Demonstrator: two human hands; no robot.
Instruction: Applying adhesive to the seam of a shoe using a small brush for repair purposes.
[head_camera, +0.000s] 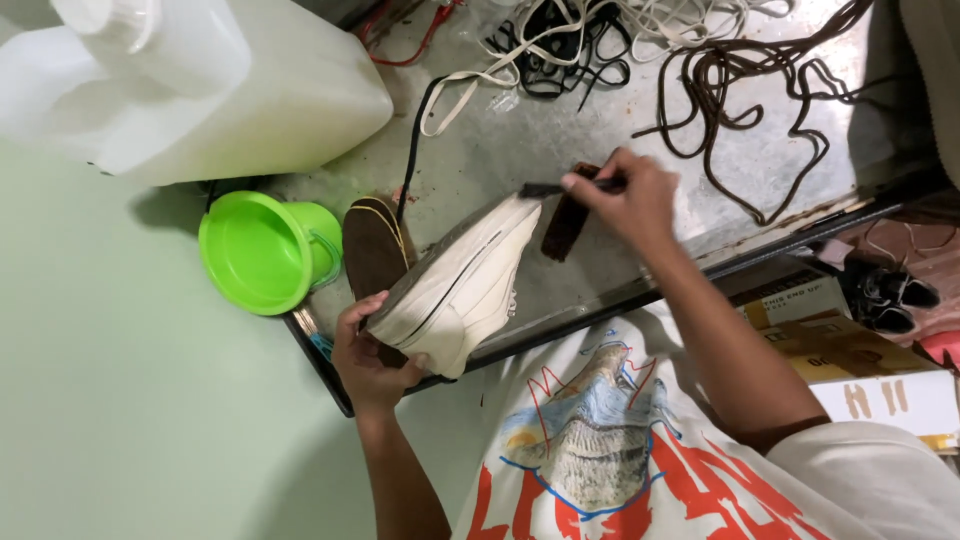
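Note:
My left hand (368, 352) grips the heel end of a cream-white sneaker (462, 282), held on its side over a metal tray (600, 140). The sneaker's toe points up and to the right. My right hand (625, 200) pinches a small dark brush (560, 188) whose tip touches the sneaker's toe. A brown insole (372, 245) lies just behind the shoe, and a dark brown strip (567, 222) rests on the tray below my right hand.
A green plastic cup (265, 250) sits left of the tray. A large translucent white jug (190, 85) lies at top left. Brown, black and white laces (740, 80) are strewn over the tray's far part. Cardboard boxes (850, 350) stand at right.

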